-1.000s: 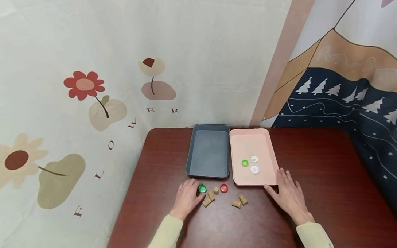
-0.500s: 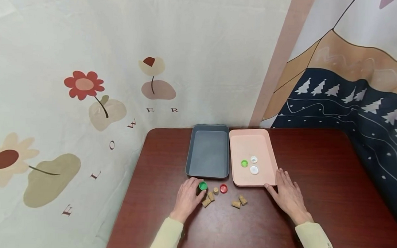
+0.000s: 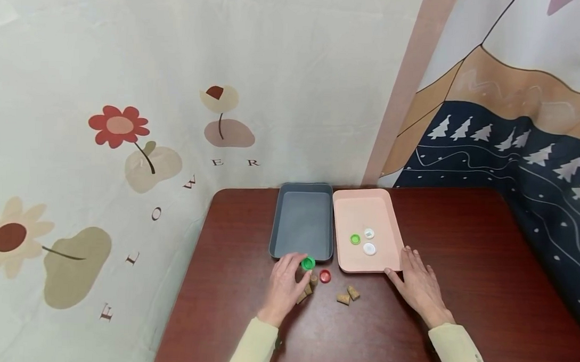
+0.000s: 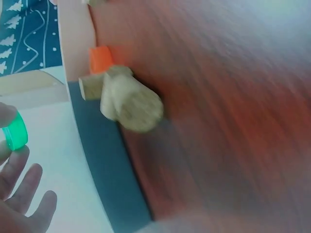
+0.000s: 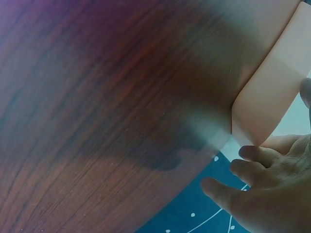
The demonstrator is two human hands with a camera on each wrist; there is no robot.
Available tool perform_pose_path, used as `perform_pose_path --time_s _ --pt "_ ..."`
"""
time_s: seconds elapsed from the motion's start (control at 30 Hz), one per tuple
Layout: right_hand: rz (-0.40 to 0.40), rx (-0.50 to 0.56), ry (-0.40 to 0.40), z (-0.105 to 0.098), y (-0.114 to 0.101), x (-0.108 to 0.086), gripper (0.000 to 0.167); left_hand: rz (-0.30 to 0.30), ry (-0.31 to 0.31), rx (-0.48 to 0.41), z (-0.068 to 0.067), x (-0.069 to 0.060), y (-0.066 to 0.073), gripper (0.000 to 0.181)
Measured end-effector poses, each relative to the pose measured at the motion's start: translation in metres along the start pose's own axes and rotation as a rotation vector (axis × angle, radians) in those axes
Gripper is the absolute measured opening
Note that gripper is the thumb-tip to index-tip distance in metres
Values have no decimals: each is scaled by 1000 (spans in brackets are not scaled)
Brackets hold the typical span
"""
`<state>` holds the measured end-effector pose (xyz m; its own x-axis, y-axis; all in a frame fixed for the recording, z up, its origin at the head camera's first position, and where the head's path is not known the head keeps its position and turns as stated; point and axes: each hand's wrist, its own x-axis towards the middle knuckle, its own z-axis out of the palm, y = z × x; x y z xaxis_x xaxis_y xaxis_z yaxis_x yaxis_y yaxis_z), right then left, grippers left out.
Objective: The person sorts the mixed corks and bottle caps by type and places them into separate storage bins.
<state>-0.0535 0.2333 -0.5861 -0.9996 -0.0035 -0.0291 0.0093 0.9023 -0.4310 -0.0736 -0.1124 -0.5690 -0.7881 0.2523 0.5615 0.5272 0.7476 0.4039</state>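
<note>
1. Behind everything I have printed cloth [image 3: 298, 69]: pale with flowers on the left, navy with white trees on the far right.
2. Below it, the dark red-brown table [image 3: 461, 229] spreads left to right.
3. At its far side I see two trays side by side, the pink tray [image 3: 361, 205] on the right and the gray tray [image 3: 300, 218] on the left.
4. My right hand [image 3: 421, 289] lies at the pink tray's near right corner, fingers straight, thumb apart from them, grasping nothing.
5. My left hand [image 3: 284, 287] pinches the green cap [image 3: 308, 263] between thumb and finger, raised off the table at the gray tray's near rim.
6. Nearer me are corks: a group [image 3: 308, 291] partly hidden by my left thumb, and a pair [image 3: 343, 299] farther right.
7. The red cap [image 3: 325, 276] sits on the table, just right of that group.
8. Inside the pink tray, toward its near half, I count a light green cap [image 3: 355, 238] left of two white caps [image 3: 369, 249].
</note>
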Motion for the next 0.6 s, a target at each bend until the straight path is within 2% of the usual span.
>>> perform_pose_path --time_s 0.2,0.37,0.47,0.6 --pt "-9 -3 12 0 -2 0 88 21 25 -77 10 12 17 42" --pt "-6 1 17 0 -2 -1 88 27 36 -140 24 24 32 42" --pt "-1 3 10 0 -2 -1 89 22 19 -157 33 29 40 41" --pt "0 2 6 1 -1 -1 89 16 -33 -164 42 36 49 38"
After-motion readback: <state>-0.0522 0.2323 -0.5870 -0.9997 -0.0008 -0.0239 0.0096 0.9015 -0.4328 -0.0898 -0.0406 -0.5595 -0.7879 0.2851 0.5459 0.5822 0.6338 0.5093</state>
